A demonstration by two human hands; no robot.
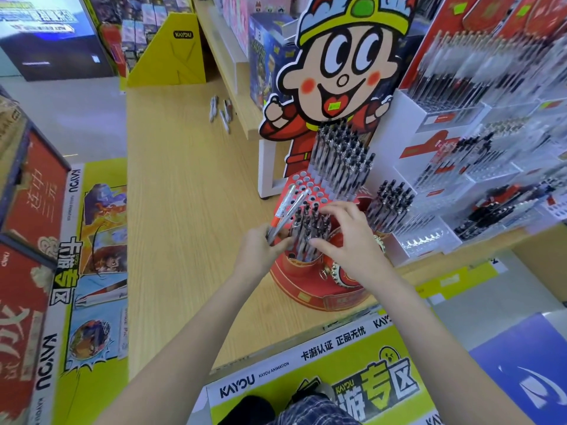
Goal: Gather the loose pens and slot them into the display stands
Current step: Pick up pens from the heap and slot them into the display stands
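L hand (260,243) pinches two pens (287,210); R hand (346,231), fingers spread, steadies stand (310,191). I'd feed one pen per hole, upright.

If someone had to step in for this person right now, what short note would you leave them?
Left hand grips two orange-banded pens, tips pointing up and away.
Right hand hovers over the pens standing in the red round stand, fingers spread, holding nothing that I can see.
Done: many pens stand in the red holed stand behind it, though its front holes are empty.
Left: slot the two held pens, then fetch the loose pens lying far back on the wooden shelf.
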